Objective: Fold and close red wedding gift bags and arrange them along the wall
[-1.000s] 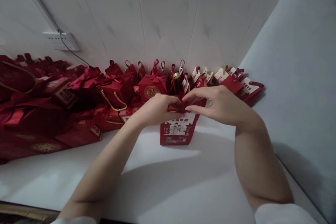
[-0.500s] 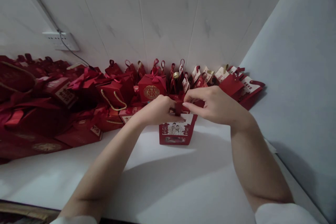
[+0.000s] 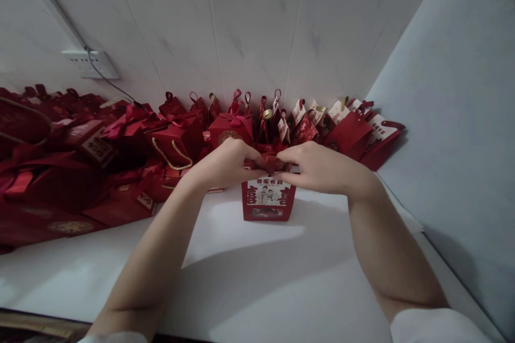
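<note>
A small red gift box with a printed white panel stands upright on the white counter. My left hand and my right hand meet over its top. Both pinch the red ribbon that sits on the box's top flaps, fingers curled round it. The box's top is mostly hidden under my fingers.
Several red gift boxes and bags with ribbons crowd the back of the counter along the tiled wall. A larger heap of them fills the left. A wall socket with a cable is at upper left. A grey wall bounds the right.
The box has turned from tilted to upright and squarer to me. Both hands drew closer together over its top, still working the ribbon.
</note>
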`<state>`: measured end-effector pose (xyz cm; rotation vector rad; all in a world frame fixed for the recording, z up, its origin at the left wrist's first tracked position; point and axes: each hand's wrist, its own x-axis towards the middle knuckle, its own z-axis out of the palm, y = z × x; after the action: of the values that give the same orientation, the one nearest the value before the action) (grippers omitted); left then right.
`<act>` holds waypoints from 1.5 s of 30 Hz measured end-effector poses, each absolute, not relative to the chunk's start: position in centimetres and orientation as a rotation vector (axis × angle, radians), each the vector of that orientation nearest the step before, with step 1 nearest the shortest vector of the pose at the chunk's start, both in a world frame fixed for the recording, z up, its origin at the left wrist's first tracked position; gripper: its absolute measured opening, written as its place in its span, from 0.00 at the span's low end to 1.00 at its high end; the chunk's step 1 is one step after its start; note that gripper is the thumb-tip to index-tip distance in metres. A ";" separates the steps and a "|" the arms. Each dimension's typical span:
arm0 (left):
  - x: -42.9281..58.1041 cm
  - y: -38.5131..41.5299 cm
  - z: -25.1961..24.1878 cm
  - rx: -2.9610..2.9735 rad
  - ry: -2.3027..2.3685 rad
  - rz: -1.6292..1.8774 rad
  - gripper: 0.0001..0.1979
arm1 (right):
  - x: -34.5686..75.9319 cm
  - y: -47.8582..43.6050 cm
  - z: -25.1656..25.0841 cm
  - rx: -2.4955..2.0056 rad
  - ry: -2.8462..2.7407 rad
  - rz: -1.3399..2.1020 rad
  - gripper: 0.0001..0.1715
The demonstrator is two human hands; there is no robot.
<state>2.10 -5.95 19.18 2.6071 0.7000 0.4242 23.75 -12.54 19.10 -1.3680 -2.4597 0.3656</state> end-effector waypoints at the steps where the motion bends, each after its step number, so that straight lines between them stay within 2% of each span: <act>1: 2.1 -6.0 19.2 2.617 0.709 0.414 0.07 | 23.7 -12.4 19.0 -1.376 -2.458 0.375 0.08; 6: 2.4 -6.1 19.0 2.706 0.778 0.370 0.09 | 23.9 -11.9 18.8 -1.353 -2.474 0.418 0.09; 10: 2.4 -6.5 19.4 2.752 0.619 0.377 0.06 | 23.2 -12.1 18.8 -1.256 -2.553 0.299 0.10; 14: 0.8 -6.9 20.9 2.745 0.619 0.189 0.07 | 22.5 -12.8 19.1 -1.166 -2.548 0.323 0.12; 16: -0.7 -6.9 21.8 2.712 0.749 0.125 0.12 | 22.8 -13.2 19.3 -1.164 -2.529 0.449 0.13; 19: -2.9 -7.0 23.0 2.654 0.928 0.370 0.24 | 23.8 -13.4 19.3 -1.240 -2.523 0.532 0.15; 22: -3.8 -7.9 23.4 2.561 1.152 0.580 0.20 | 24.7 -13.3 18.9 -1.312 -2.540 0.537 0.12; 24: -3.5 -9.1 23.2 2.548 1.232 0.444 0.18 | 24.7 -13.2 18.6 -1.301 -2.565 0.564 0.11; 27: -2.2 -11.2 22.2 2.616 1.144 0.225 0.35 | 23.8 -13.3 18.2 -1.279 -2.639 0.633 0.15; 28: -1.8 -11.7 21.9 2.634 1.086 0.194 0.36 | 23.3 -13.3 18.1 -1.278 -2.667 0.663 0.16; 31: -1.4 -12.3 21.7 2.623 0.939 0.092 0.17 | 22.3 -13.4 17.8 -1.220 -2.722 0.742 0.18; 32: -1.5 -12.2 21.8 2.608 0.924 0.054 0.16 | 22.2 -13.5 17.7 -1.188 -2.720 0.758 0.19; 36: -2.4 -11.3 23.0 2.557 0.919 -0.082 0.21 | 22.3 -13.6 18.0 -1.197 -2.637 0.751 0.23; 39: -2.4 -10.9 24.4 2.586 0.849 -0.095 0.16 | 22.5 -13.8 18.2 -1.201 -2.443 0.685 0.21; 42: -2.6 -11.5 27.0 2.671 0.858 0.004 0.08 | 22.1 -13.9 18.0 -0.938 -1.984 0.628 0.19; 45: -3.6 -13.0 30.9 2.761 1.021 0.218 0.07 | 20.8 -13.9 17.5 -0.629 -1.643 0.642 0.25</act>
<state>-3.61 -13.00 30.86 2.7610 1.0212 0.2181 20.80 -13.92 17.49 -0.6289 -1.6432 0.6418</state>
